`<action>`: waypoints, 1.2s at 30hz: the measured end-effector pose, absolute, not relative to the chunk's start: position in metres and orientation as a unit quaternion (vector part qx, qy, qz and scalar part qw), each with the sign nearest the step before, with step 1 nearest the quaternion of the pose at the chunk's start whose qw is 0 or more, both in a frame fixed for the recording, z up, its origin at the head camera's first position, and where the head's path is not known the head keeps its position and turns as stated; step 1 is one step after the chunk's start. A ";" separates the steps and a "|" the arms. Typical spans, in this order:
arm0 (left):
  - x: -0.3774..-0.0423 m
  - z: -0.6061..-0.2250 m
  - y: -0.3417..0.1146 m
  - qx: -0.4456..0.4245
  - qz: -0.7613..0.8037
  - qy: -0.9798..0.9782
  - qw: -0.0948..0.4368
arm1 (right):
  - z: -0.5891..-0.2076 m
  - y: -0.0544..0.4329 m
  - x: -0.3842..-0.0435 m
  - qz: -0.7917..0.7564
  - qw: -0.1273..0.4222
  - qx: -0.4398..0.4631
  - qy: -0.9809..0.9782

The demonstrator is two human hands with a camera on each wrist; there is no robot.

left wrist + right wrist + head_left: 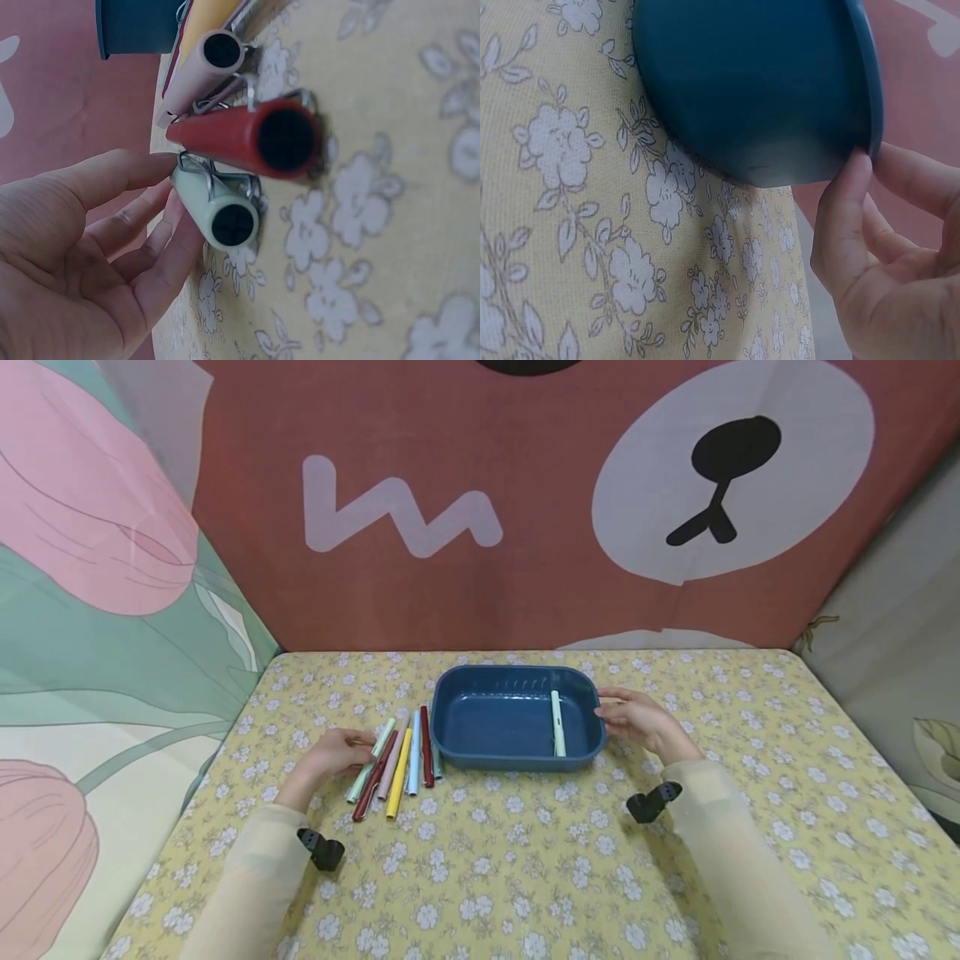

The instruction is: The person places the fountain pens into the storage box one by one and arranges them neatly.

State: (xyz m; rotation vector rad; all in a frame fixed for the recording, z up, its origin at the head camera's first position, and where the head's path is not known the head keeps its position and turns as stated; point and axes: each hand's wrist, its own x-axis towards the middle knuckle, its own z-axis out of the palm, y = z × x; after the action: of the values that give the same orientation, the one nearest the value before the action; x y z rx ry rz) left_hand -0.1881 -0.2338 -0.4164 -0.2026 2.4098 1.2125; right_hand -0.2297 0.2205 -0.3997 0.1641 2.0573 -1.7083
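Note:
My left hand point(337, 753) is at the left side of a group of pens, its thumb and fingers around a pale green pen point(217, 206) on the table. Close beside that pen lies a dark red pen point(225, 141), then a pink pen point(391, 770) and a yellow pen point(399, 777). At the right edge of a blue rectangular box point(510, 763), my right hand point(645, 722) pinches the rim between thumb and finger. Inside the box, toward its right end, one mint-green pen point(557, 724) lies lengthwise from front to back.
A light blue pen point(414, 756), another dark red pen point(427, 747) and a teal pen point(437, 766) lie against the box's left side. A yellow flowered cloth point(480, 877) covers the table. Behind stands a red printed backdrop point(420, 602), with patterned hangings at both sides.

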 end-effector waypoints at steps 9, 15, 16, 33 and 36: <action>-0.189 -0.419 -0.236 -0.079 0.442 0.868 0.212 | -0.400 0.219 -0.229 -0.628 0.231 0.060 0.740; -0.190 -0.421 -0.245 -0.068 0.482 0.847 0.212 | -0.400 0.220 -0.229 -0.629 0.235 0.062 0.739; -0.191 -0.421 -0.246 -0.068 0.489 0.843 0.213 | -0.400 0.220 -0.229 -0.629 0.235 0.062 0.739; -0.197 -0.393 -0.239 -0.044 0.596 0.775 0.204 | -0.400 0.222 -0.230 -0.633 0.234 0.056 0.735; -0.198 -0.388 -0.232 -0.042 0.607 0.769 0.195 | -0.400 0.222 -0.230 -0.631 0.234 0.057 0.738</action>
State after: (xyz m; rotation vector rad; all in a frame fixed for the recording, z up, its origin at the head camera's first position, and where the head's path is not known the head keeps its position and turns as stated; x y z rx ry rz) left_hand -0.1976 -0.2325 -0.3877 -0.1165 2.1561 1.7013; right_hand -0.2301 0.2222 -0.4001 0.1566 2.0252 -1.7321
